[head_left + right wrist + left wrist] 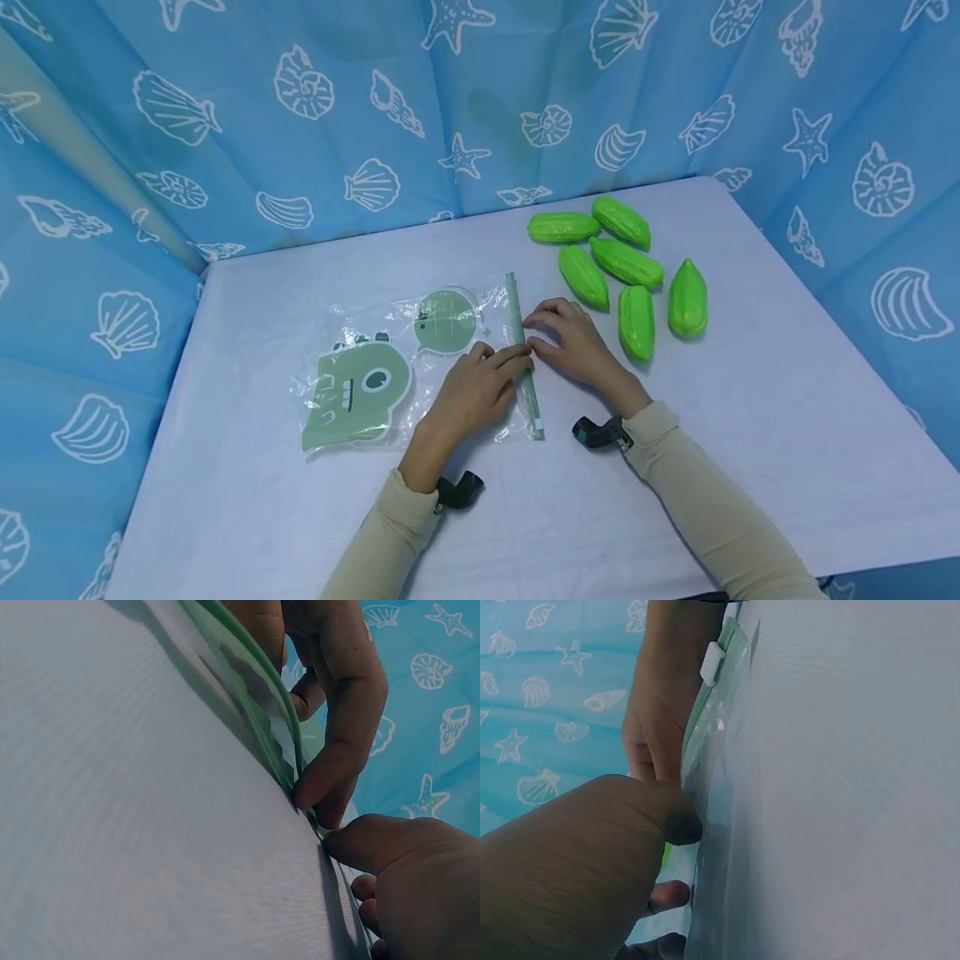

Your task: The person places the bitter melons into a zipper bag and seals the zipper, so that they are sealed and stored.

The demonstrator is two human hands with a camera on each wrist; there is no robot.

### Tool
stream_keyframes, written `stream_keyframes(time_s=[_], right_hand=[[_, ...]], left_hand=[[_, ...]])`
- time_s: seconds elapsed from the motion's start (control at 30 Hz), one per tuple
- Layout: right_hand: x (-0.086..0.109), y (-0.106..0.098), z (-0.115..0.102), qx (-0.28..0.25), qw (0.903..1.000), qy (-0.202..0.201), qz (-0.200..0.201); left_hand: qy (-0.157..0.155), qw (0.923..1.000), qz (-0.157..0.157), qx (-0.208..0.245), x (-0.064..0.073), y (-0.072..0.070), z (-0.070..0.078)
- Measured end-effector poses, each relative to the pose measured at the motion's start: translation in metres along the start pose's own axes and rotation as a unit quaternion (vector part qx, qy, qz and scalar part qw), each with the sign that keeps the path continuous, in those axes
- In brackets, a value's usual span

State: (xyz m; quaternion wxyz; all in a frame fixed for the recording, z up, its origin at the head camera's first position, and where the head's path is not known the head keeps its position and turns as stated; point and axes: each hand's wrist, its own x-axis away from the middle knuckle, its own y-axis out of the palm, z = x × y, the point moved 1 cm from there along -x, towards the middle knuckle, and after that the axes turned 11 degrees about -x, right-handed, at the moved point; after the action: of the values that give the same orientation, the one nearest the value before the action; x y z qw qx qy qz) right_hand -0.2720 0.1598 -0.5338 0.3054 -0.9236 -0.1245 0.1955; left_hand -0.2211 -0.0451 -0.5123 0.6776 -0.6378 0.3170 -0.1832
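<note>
A clear zip bag [408, 312] with a green monster print lies flat on the table, its green zip strip [514, 304] toward the right. A white slider [537, 425] sits at the strip's near end. My left hand [472, 392] lies over the bag, its bent fingertips holding the strip near the middle. From the other side my right hand [577, 346] meets the strip, thumb and fingers pinching the bag's edge close to the left fingertips. In the right wrist view the strip's two green lips [262, 671] stand apart along the part nearer me.
Several green ridged gourd-like pieces [626, 262] lie in a loose group behind and right of my right hand. A white cloth [247, 517] covers the table. Blue curtains [315, 158] with shell prints hang around its back and sides.
</note>
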Motion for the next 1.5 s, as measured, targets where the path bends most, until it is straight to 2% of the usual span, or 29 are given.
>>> stream_keyframes(time_s=[0.33,0.57,1.0,1.17,1.4,1.5], right_hand=[[-0.0006,0.0004,-0.0003,0.009,0.9999,0.008,-0.003],[0.0006,0.0012,0.0004,0.012,0.9996,-0.026,-0.008],[0.0007,0.0034,0.0058,0.027,0.9978,-0.059,-0.012],[-0.0006,0.0031,0.005,0.029,0.998,-0.055,-0.014],[-0.0015,0.0029,0.005,0.029,0.9985,-0.044,-0.017],[-0.0014,0.0033,0.0056,0.028,0.9986,-0.041,-0.018]], left_hand=[[-0.01,0.9998,0.011,0.01,0.0001,0.0011,-0.0014],[-0.02,0.9996,0.007,0.017,0.0007,0.0038,-0.0017],[-0.013,0.9989,0.037,0.025,0.0034,0.0044,-0.0024],[-0.014,0.9993,0.029,0.019,0.0026,0.0042,-0.0023],[-0.006,0.9997,0.006,-0.025,0.0006,0.0058,-0.0004],[-0.012,0.9997,0.009,-0.021,0.0012,0.0066,-0.0004]])
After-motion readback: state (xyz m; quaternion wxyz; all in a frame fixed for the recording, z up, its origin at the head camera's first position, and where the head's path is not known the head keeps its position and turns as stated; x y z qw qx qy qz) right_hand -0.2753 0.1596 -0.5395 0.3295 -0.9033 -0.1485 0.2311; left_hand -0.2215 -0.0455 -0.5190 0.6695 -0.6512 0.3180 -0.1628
